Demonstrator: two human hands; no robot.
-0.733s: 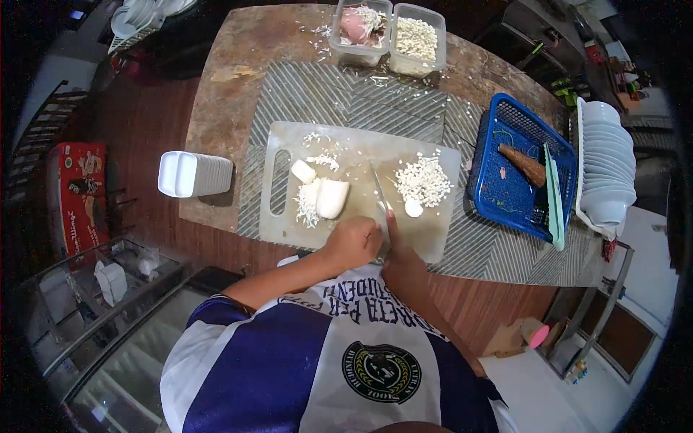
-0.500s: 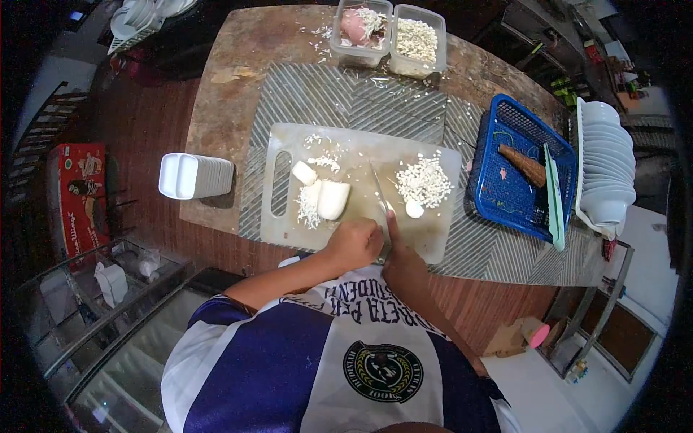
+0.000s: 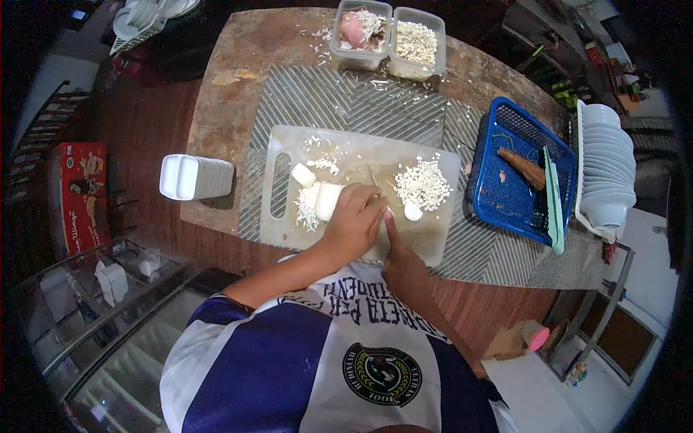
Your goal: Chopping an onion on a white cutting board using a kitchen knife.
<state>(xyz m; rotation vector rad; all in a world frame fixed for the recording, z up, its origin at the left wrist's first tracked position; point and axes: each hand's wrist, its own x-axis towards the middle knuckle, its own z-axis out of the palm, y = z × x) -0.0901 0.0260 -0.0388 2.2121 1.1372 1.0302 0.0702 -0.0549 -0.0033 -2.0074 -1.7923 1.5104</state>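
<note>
My right hand (image 3: 404, 263) grips a knife (image 3: 371, 175), its blade pointing away from me over the cutting board (image 3: 367, 143). My left hand (image 3: 355, 215) is closed, with its curled fingers against the knife near the right hand. What those fingers hold, if anything, is hidden. Beside the left hand lies a thick peeled white root vegetable (image 3: 327, 200), partly covered by it. A small white chunk (image 3: 303, 175) and thin white shreds (image 3: 307, 209) lie to its left. On the board's right is a pile of diced white bits (image 3: 421, 185), with a round white piece (image 3: 413, 211) at its near edge.
Two clear plastic tubs (image 3: 416, 71) stand at the far edge. A blue basket (image 3: 485, 195) at right holds a brown tapered root and a pale green blade-shaped thing. Behind it is a rack of white bowls (image 3: 606, 166). Stacked white containers (image 3: 195, 177) stand at left.
My left hand has moved up and slightly right from the board's near edge, now covering part of the white root vegetable and meeting the knife. The right hand has barely moved.
</note>
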